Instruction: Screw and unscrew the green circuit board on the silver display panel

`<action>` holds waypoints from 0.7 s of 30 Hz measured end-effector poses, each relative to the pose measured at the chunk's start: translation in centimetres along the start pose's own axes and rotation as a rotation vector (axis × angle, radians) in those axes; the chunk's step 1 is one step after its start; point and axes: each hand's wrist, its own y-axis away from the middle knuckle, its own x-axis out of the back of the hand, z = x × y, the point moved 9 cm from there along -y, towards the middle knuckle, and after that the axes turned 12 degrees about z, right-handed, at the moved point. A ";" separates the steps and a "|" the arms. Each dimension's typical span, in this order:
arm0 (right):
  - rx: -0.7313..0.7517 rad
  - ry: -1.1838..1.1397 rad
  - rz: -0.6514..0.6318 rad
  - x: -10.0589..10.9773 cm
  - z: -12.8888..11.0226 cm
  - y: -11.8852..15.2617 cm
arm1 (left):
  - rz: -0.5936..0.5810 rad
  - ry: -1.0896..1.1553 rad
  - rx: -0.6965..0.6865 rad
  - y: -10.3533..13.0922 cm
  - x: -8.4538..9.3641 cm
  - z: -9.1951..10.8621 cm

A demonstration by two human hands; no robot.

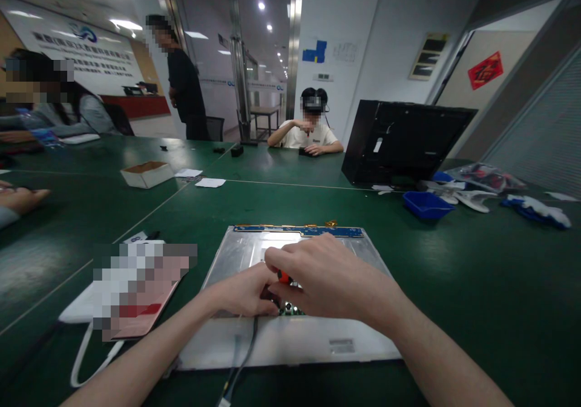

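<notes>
A flat metal display panel [227, 340] lies on the table in front of me, with a blue circuit strip [272, 230] along its far edge. My right hand [327, 277] reaches over the panel's middle, its fingers closed round a screwdriver [284, 276] with a red and black handle; the tip is hidden. Under it, a green circuit board [290, 308] shows in part. My left hand [247, 289] rests beside the board with curled fingers pressed together, and what they hold is hidden. A dark cable [252, 343] runs from near the left hand over the panel's near edge.
Left of the panel lie a white device with a cable [84, 301] and a pink sheet [167, 274]. Farther off are an open box [147, 175], a large black monitor casing [403, 141], a blue tray [426, 206] and gloves [538, 209]. Other people are around the table.
</notes>
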 end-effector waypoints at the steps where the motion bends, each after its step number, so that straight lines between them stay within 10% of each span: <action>1: 0.003 0.000 0.003 0.0 0.0 0.0 | 0.004 -0.002 0.006 0.0 0.0 0.0; 21: -0.021 0.003 -0.018 -0.1 -0.1 -0.1 | -0.018 0.024 0.025 0.1 0.2 0.4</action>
